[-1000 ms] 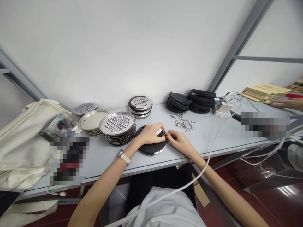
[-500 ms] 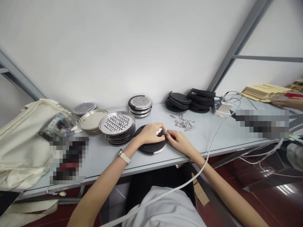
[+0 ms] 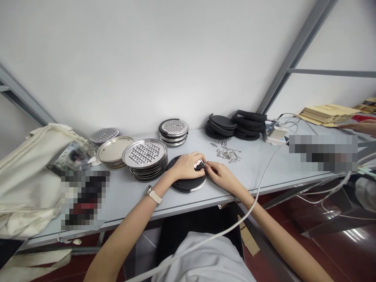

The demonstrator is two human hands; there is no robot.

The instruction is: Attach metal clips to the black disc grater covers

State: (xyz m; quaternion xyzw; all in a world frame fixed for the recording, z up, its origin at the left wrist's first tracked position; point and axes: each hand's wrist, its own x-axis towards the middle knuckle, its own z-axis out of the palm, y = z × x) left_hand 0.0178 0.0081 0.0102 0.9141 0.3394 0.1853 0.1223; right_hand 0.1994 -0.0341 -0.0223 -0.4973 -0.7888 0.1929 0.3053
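Observation:
A black round disc (image 3: 188, 184) with a strip of silver rim lies on the table in front of me. My left hand (image 3: 187, 166) rests over it, fingers curled and gripping its right side. Something small and white (image 3: 197, 163) shows at these fingers; I cannot tell what it is. My right hand (image 3: 222, 175) pinches a small metal clip (image 3: 203, 165) against the disc's right edge, where both hands' fingertips meet. Behind my right hand, several loose metal clips (image 3: 227, 153) are scattered.
Left of the disc stands a stack of round metal graters (image 3: 147, 154), beside gold-toned round plates (image 3: 114, 149). Farther back are black-rimmed graters (image 3: 174, 129) and black discs (image 3: 221, 123). A white cable (image 3: 261, 178) crosses over my right forearm. Another person's hand (image 3: 361, 127) is far right.
Both hands stay at the disc's right edge, with only a slight shift of the fingertips around the clip. The other person's hand has moved slightly.

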